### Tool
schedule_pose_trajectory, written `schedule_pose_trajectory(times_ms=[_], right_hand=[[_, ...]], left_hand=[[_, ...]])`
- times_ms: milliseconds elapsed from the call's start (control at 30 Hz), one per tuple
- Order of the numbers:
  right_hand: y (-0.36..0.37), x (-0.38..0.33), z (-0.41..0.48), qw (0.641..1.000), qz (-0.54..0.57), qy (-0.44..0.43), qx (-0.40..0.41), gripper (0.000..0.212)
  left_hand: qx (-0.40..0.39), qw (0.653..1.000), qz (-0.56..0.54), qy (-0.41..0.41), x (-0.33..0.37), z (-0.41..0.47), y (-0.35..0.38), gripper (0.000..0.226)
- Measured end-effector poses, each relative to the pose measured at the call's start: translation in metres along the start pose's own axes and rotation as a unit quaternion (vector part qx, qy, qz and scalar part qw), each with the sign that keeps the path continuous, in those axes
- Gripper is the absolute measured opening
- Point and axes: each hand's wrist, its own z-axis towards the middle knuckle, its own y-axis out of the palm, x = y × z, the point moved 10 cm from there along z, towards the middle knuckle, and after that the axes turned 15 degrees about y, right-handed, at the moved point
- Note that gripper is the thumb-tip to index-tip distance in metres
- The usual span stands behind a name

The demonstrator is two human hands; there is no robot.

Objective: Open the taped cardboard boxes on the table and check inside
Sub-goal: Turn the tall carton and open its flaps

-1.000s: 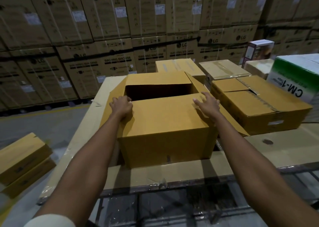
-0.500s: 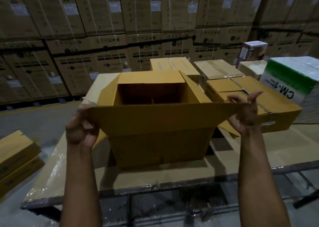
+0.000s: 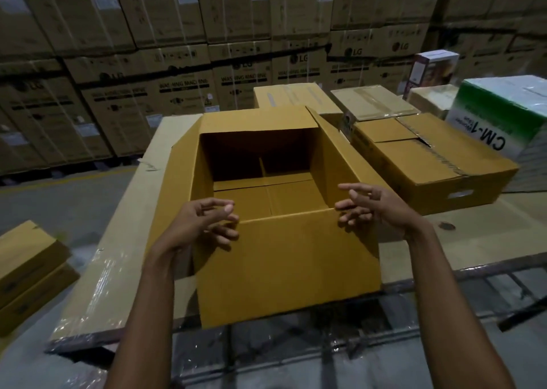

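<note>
A large brown cardboard box (image 3: pixel 290 273) stands open on the table (image 3: pixel 118 258) in front of me. Its near flap hangs down over the front and its inside shows only the bare bottom flaps. My left hand (image 3: pixel 204 220) hovers at the box's near left corner, fingers loosely curled and holding nothing. My right hand (image 3: pixel 373 208) is at the near right corner, fingers spread and free of the cardboard. To the right lies a flatter brown box (image 3: pixel 426 166) with a partly lifted top flap. Two taped boxes (image 3: pixel 373 101) sit behind.
A green and white box marked CM-1 (image 3: pixel 500 116) stands at the right, a small printed carton (image 3: pixel 432 69) behind it. Stacked washing machine cartons (image 3: pixel 183 63) form a wall behind the table. Two flat brown boxes (image 3: pixel 26 267) lie on the floor at left.
Both hands lifted the near flap from the closed top, folded it toward me and down, then let go. The box's inside has come into view.
</note>
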Motion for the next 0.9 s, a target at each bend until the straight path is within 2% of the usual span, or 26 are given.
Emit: schedule_pose_trajectory(times_ms=[67,167,300,467,600,733,900], right_hand=[[0.004,-0.015,0.002,0.999,-0.003,-0.028,0.035,0.060],[0.010,-0.037,0.011,0.994,-0.005,-0.072,0.085,0.039],[0.018,-0.058,0.033,0.987,-0.010,-0.095,0.130,0.036],[0.023,-0.090,0.078,0.984,-0.049,-0.107,0.131,0.034],[0.014,-0.115,0.136,0.983,-0.106,-0.095,0.112,0.034],[-0.004,-0.126,0.212,0.974,-0.187,-0.066,0.106,0.031],[-0.007,-0.117,0.283,0.923,-0.373,-0.045,0.083,0.032]], left_hand=[[0.034,0.999,-0.010,0.023,0.010,0.012,-0.005,0.033],[0.058,0.997,0.011,0.057,0.023,0.035,-0.011,0.029],[0.047,0.993,0.055,0.090,0.032,0.070,-0.009,0.027],[0.019,0.987,0.130,0.092,0.011,0.137,-0.013,0.022],[0.012,0.981,0.181,0.072,-0.015,0.197,-0.021,0.018],[-0.016,0.964,0.261,0.049,-0.041,0.248,-0.030,0.027],[-0.003,0.931,0.363,0.038,-0.066,0.282,-0.043,0.050]])
